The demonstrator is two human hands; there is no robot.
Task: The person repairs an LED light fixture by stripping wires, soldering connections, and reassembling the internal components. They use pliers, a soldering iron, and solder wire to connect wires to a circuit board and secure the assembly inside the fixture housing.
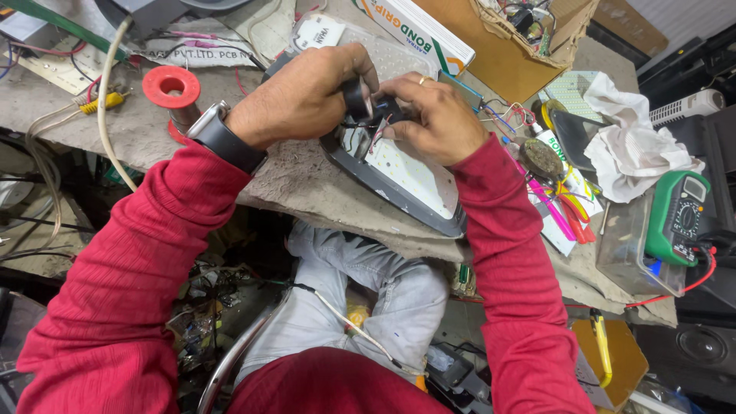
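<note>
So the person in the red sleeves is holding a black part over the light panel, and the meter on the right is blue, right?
Almost. The meter is green, not blue, as the head view shows. The rest holds: the left hand and right hand hold a small black part over the light panel.

A red plastic solder spool (171,86) stands left. Bare grey bench cloth (307,180) lies open in front. A crumpled white rag (629,138) and green multimeter (676,217) crowd the right.
</note>
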